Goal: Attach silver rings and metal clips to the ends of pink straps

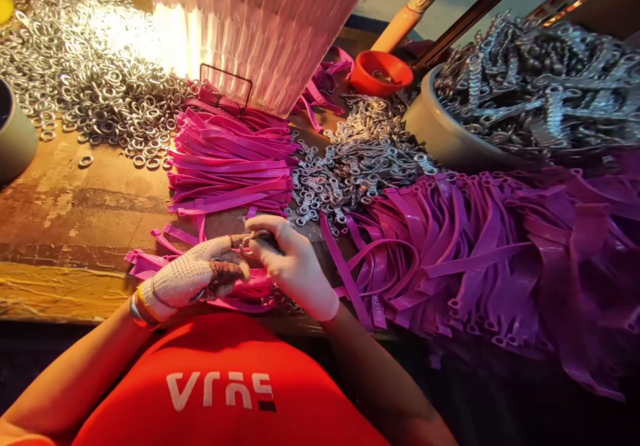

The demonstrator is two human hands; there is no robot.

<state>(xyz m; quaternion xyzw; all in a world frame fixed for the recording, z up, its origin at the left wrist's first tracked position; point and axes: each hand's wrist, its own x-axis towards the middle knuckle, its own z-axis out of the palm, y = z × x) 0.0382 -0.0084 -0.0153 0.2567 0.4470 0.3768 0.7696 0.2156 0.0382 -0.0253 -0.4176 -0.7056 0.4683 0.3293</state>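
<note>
My left hand (193, 276), in a dotted knit glove with a dark stained palm, has its fingers curled. Its index finger and thumb reach to the fingertips of my right hand (297, 269), which wears a thin white glove. A small metal ring (261, 234) shows between the two hands, pinched in my right fingers. Something metallic glints in my left palm; its kind is hard to make out. Beneath both hands lie loose pink straps (143, 264), partly covered by them. Just beyond is a neat stack of pink straps (233, 159).
Loose metal rings (117, 96) heap at the left. Small metal links (360, 159) lie right of the stack. A tub (440, 119) of metal pieces and a purple strap pile (450, 253) fill the right. A red bowl (367, 83) and ribbed translucent shade (250, 26) stand behind.
</note>
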